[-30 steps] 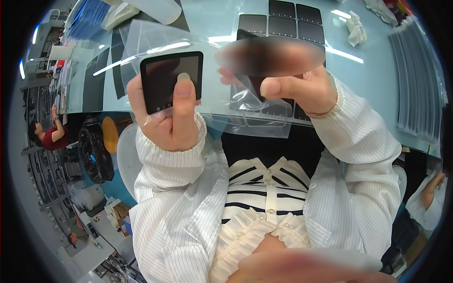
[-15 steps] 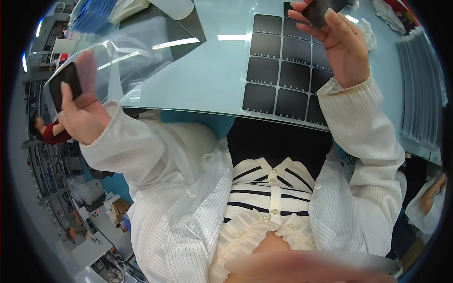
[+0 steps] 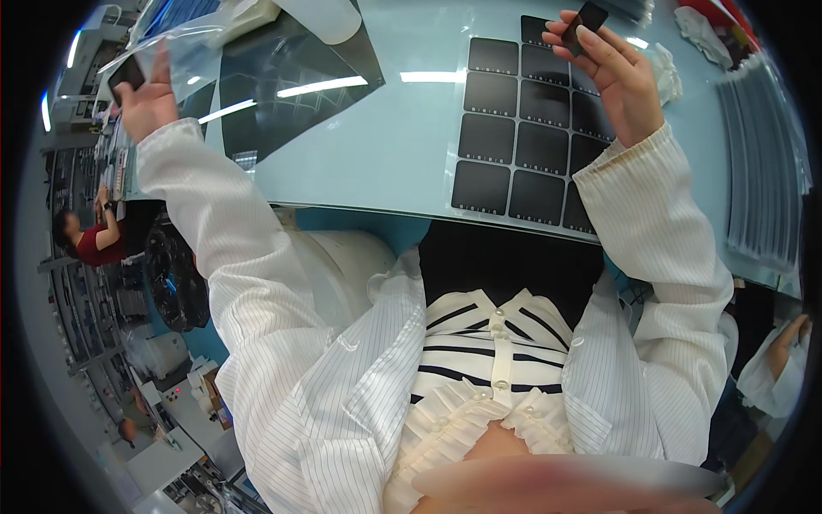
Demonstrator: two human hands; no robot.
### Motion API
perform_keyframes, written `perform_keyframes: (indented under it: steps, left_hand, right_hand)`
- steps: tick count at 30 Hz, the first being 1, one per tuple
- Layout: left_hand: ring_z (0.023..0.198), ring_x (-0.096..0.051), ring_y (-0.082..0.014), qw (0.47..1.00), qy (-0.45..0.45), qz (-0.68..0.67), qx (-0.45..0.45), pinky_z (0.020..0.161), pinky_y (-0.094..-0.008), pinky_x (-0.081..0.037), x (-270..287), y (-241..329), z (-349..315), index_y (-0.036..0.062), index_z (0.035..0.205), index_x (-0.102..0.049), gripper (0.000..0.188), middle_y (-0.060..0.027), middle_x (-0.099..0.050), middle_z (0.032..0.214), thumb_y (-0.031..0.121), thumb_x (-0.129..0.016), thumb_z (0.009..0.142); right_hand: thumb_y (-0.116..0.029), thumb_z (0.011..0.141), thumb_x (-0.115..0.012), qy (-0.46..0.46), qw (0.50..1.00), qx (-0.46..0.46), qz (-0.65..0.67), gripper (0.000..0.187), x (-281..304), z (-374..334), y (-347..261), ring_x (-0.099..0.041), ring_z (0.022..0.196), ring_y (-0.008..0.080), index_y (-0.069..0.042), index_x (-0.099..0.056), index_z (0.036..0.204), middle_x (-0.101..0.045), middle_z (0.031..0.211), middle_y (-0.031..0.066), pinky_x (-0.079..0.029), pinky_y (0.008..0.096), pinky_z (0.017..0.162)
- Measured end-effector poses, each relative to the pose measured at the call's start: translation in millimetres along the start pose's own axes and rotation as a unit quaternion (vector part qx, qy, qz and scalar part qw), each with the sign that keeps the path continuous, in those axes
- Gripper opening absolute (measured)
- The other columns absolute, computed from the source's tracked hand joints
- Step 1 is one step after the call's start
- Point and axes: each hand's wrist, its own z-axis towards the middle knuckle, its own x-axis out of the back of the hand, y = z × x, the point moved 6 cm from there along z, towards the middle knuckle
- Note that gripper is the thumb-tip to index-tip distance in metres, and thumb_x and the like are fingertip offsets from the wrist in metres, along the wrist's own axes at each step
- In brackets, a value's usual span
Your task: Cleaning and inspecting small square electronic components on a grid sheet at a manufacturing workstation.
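Observation:
My left hand [image 3: 151,104] is stretched out at the far left, its thumb pressing on a dark rectangular plate [image 3: 128,78]. Clear plastic film [image 3: 193,38] lies by its fingers; whether the hand also grips the film I cannot tell. Over the far right part of the table, my right hand [image 3: 623,84] pinches a small dark, glossy plate [image 3: 587,26] between thumb and fingers, tilted. Beneath and beside that hand lie rows of dark, rounded square pieces [image 3: 486,137] with small pale marks along one edge. My right hand and sleeve cover some of them.
A dark glossy sheet [image 3: 274,116] lies on the glass-topped table [image 3: 368,163], near a white cylindrical container [image 3: 330,19]. Stacked clear sleeves [image 3: 762,163] and crumpled white material [image 3: 666,75] are at the right. A person in red [image 3: 98,236] is off to the left, by a black bag [image 3: 175,274].
My left hand has moved away from me with its plate, and the clear film has shifted off the dark sheet. My right hand's plate has turned and appears narrower.

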Motion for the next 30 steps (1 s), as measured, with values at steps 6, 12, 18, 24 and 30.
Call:
perform_keyframes:
  steps: [6,12,18,24,30]
  left_hand:
    - [0.133,-0.035,-0.0509,0.990,0.096,-0.070,0.077,0.110,-0.0558,-0.039,27,-46,-71,-0.0034,0.143,-0.029,0.051,-0.0281,-0.029,0.150,0.024,-0.040,0.102]
    - [0.102,-0.064,-0.0283,0.897,0.274,0.189,0.291,0.074,-0.0334,-0.057,154,-68,-129,-0.0017,0.121,-0.054,0.038,-0.0185,-0.062,0.116,0.028,-0.057,0.097]
    - [0.115,-0.056,-0.0343,0.492,0.199,0.839,0.116,0.096,-0.0441,-0.045,117,-27,-133,0.0057,0.134,-0.052,0.082,-0.0184,-0.060,0.119,0.063,-0.068,0.077]
    - [0.087,-0.064,-0.0136,0.846,0.010,0.530,0.058,0.080,-0.0267,-0.050,-79,-4,-135,0.0051,0.121,-0.065,0.040,-0.0086,-0.071,0.096,0.029,-0.068,0.090]
    - [0.082,-0.066,-0.0165,0.840,-0.286,0.461,0.007,0.072,-0.0282,-0.051,-232,-67,-145,0.0066,0.117,-0.067,0.034,-0.0080,-0.071,0.090,0.029,-0.067,0.091]
  right_hand:
    - [-0.023,0.096,-0.057,-0.021,0.998,0.037,-0.056,0.039,-3,-3,-11,-0.063,0.110,0.0252,0.004,-0.058,0.124,-0.065,0.116,0.0166,-0.046,0.0328,0.101]
    - [-0.025,0.092,-0.062,-0.034,0.994,0.023,-0.104,0.041,-16,-2,-18,-0.064,0.109,0.0234,-0.001,-0.060,0.125,-0.066,0.116,0.0132,-0.045,0.0348,0.102]
    - [-0.021,0.085,-0.073,0.012,0.986,-0.006,-0.169,0.045,-14,-12,-8,-0.063,0.108,0.0194,-0.002,-0.062,0.124,-0.064,0.119,0.0103,-0.048,0.0309,0.097]
    - [-0.021,0.074,-0.084,0.079,0.909,0.060,-0.404,0.055,6,2,-1,-0.061,0.097,0.0166,-0.005,-0.064,0.123,-0.060,0.112,0.0073,-0.054,0.0276,0.080]
    - [-0.022,0.073,-0.083,0.002,0.860,0.117,-0.497,0.049,-16,28,-4,-0.064,0.095,0.0190,-0.004,-0.068,0.116,-0.066,0.104,0.0079,-0.053,0.0292,0.080]
